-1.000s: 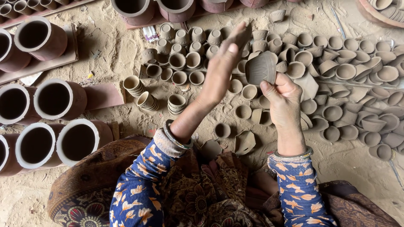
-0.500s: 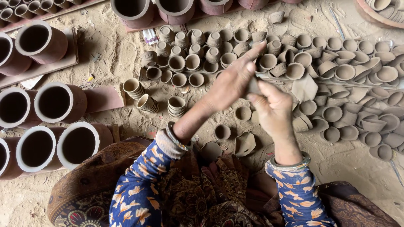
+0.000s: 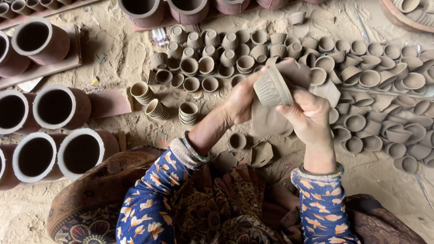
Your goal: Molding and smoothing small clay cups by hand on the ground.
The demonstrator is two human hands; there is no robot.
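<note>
A small ribbed grey clay cup (image 3: 272, 86) is held tilted above the ground, its base turned toward me. My left hand (image 3: 240, 100) grips its left side with the fingers curled around the rim. My right hand (image 3: 308, 113) presses it from the right, thumb on the cup's lower edge. A flat flap of soft grey clay (image 3: 267, 122) hangs between and under both hands. Both forearms wear blue floral sleeves and bangles.
Many small unfired clay cups (image 3: 212, 58) and shallow clay bowls (image 3: 375, 79) cover the sandy ground ahead and to the right. Large red-brown pots (image 3: 54, 108) lie on their sides at the left. Short stacks of cups (image 3: 188, 112) stand nearer. Broken clay pieces (image 3: 261, 153) lie by my lap.
A second ago my left hand was spread open, raised beside a clay piece in my right hand. Both hands have since come together and now clasp the ribbed cup.
</note>
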